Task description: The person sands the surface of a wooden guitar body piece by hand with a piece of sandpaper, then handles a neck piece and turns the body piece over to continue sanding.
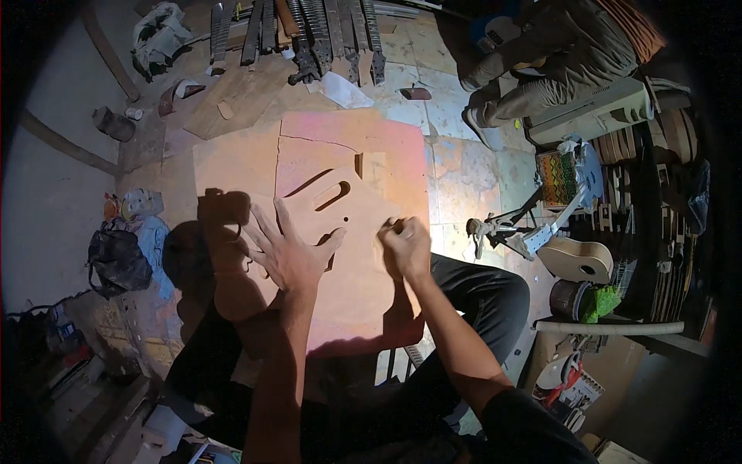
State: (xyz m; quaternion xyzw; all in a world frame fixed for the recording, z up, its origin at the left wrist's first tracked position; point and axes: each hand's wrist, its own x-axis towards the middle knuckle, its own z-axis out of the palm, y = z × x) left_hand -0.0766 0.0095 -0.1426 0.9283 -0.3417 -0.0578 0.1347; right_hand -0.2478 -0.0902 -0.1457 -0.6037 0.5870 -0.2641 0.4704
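Observation:
A pale wooden electric guitar body point(359, 290) lies flat before me, with a slanted slot, a small round hole and other cutouts in it. Under it is a pink and orange stained board point(402, 155) at my lap. My left hand point(290, 254) rests on the left part of the body, fingers spread and palm down, covering part of a cutout. At the body's right edge, my right hand point(406, 246) is closed with fingers curled. Whatever it grips, if anything, is hidden by the fingers.
Several guitar necks point(332, 39) lie at the far side. A person in dark trousers point(556, 85) sits at the far right. An acoustic guitar body point(576, 259) stands near shelves at right. A black bag point(120, 259) lies at left, beside a blue cloth point(154, 255).

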